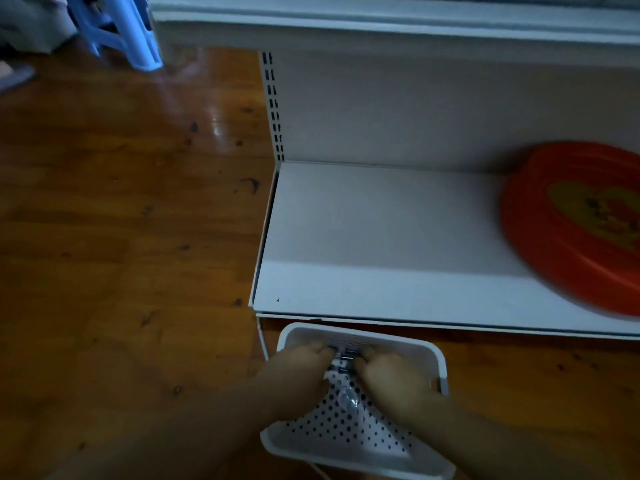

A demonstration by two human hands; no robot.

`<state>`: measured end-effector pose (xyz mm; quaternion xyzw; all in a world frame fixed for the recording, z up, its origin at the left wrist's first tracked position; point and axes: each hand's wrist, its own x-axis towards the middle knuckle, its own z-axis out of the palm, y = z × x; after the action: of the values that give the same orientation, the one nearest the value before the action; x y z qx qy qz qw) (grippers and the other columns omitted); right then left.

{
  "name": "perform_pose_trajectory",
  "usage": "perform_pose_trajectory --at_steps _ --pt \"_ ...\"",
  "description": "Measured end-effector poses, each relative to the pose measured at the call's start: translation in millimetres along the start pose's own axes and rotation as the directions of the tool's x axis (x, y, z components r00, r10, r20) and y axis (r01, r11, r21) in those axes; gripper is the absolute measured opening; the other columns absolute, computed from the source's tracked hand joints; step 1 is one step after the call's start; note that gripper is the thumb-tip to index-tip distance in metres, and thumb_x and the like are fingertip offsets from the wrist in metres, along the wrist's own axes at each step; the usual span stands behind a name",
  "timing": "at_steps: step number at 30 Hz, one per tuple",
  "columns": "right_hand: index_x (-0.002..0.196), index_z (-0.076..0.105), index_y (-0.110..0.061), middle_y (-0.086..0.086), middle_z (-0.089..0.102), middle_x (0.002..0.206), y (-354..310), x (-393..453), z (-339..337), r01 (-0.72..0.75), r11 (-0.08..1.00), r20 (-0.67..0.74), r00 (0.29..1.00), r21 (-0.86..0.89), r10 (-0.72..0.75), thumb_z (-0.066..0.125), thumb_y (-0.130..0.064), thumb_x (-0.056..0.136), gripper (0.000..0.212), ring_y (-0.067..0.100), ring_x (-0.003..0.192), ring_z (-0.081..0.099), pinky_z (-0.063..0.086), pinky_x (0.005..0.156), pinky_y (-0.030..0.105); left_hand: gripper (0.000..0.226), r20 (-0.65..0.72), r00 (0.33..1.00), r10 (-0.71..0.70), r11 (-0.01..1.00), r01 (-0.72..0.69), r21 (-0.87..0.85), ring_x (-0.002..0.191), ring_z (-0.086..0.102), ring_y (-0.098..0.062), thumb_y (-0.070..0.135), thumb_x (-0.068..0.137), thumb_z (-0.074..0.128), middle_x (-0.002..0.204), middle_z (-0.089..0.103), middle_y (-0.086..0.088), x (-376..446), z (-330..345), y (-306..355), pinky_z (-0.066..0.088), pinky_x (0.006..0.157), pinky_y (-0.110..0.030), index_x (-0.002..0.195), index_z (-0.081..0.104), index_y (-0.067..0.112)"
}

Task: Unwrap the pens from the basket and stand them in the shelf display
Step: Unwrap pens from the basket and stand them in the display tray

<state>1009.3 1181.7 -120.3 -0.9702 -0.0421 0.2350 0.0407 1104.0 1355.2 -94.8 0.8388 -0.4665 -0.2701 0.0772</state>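
Pens (341, 363) lying flat in basket (440, 362), pointing toward shelf (381, 230); left hand (301, 367) and right hand (388, 372) pinch them.

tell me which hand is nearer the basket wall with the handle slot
The right hand. It lies on the side of the white basket whose wall has the handle slot, while the left hand is at the opposite side; the wrapped pens are between them.

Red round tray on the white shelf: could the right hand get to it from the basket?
Probably yes: the red round tray lies uncovered, with bare white shelf between it and the right hand.
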Motion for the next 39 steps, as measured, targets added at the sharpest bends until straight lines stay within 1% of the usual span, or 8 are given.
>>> perform_pose_trajectory --at_steps 7,9,14,20,27,32,36,39 --pt "0.119 0.062 -0.009 0.014 0.061 0.116 -3 -1 -3 0.003 1.0 0.026 1.0 -0.001 -0.003 0.051 -0.011 0.096 0.025 0.031 0.096 0.064 0.054 0.078 0.04 0.043 -0.008 1.0 -0.004 0.999 0.004 -0.045 0.122 0.051 -0.017 0.027 0.097 0.054 0.138 0.053 0.0 10 -4 -3 0.043 0.1 -0.029 0.139 0.049 0.02" --pt "0.115 0.062 -0.013 0.009 0.061 0.112 2 -9 -6 0.015 1.0 -0.048 0.999 0.026 -0.013 0.05 -0.022 0.096 0.024 0.027 0.093 0.063 0.055 0.077 0.04 0.036 -0.005 1.0 0.004 0.999 -0.005 -0.034 0.118 0.053 -0.017 0.026 0.097 0.055 0.131 0.057 0.001 14 -8 -2 0.046 0.099 -0.031 0.132 0.054 0.021" --pt "0.096 0.066 -0.025 -0.007 0.06 0.089 26 -37 -13 0.078 0.991 -0.385 0.922 0.112 -0.029 0.044 -0.039 0.092 0.027 0.012 0.069 0.06 0.051 0.051 0.03 0.022 0.009 1.0 0.026 0.999 -0.025 -0.039 0.106 0.058 -0.015 0.031 0.099 0.049 0.115 0.065 0.006 18 -25 5 0.049 0.091 -0.037 0.116 0.063 0.027" --pt "0.118 0.062 -0.028 -0.008 0.054 0.106 60 -64 -37 0.082 0.968 -0.529 0.847 0.239 0.059 0.037 -0.044 0.103 0.034 0.009 0.085 0.057 0.053 0.069 0.028 0.023 -0.074 0.994 0.085 0.993 -0.091 -0.081 0.093 0.06 -0.009 0.042 0.098 0.052 0.104 0.069 0.011 21 -54 24 0.051 0.082 -0.034 0.112 0.066 0.031" --pt "0.118 0.068 -0.018 -0.005 0.052 0.104 81 -84 -75 0.155 0.912 -0.731 0.654 0.381 0.194 0.053 -0.031 0.1 0.028 0.007 0.082 0.054 0.048 0.072 0.022 0.015 -0.232 0.97 0.069 0.967 -0.122 -0.222 0.084 0.059 -0.003 0.038 0.092 0.066 0.092 0.065 0.014 26 -91 52 0.051 0.077 -0.027 0.106 0.066 0.033" --pt "0.116 0.071 -0.015 -0.002 0.053 0.106 92 -93 -104 0.209 0.874 -0.804 0.525 0.438 0.278 0.061 -0.017 0.097 0.021 0.011 0.087 0.058 0.05 0.076 0.028 0.011 -0.343 0.939 0.027 0.94 -0.141 -0.311 0.073 0.06 -0.003 0.038 0.09 0.07 0.079 0.066 0.013 23 -116 68 0.047 0.063 -0.019 0.099 0.07 0.032" --pt "0.115 0.071 -0.017 -0.006 0.051 0.108 91 -103 -131 0.276 0.822 -0.816 0.468 0.498 0.338 0.057 -0.02 0.097 0.023 0.013 0.089 0.061 0.05 0.079 0.024 0.01 -0.436 0.899 0.032 0.924 -0.193 -0.331 0.073 0.058 0.0 0.038 0.09 0.07 0.077 0.065 0.012 20 -130 83 0.042 0.062 -0.014 0.098 0.069 0.032" --pt "0.112 0.07 -0.018 -0.006 0.05 0.111 93 -111 -152 0.318 0.784 -0.813 0.449 0.533 0.371 0.058 -0.011 0.099 0.019 0.015 0.097 0.061 0.053 0.082 0.023 0.013 -0.469 0.882 0.044 0.89 -0.248 -0.382 0.079 0.063 0.002 0.034 0.095 0.064 0.081 0.069 0.018 17 -138 96 0.048 0.07 -0.016 0.106 0.07 0.031"
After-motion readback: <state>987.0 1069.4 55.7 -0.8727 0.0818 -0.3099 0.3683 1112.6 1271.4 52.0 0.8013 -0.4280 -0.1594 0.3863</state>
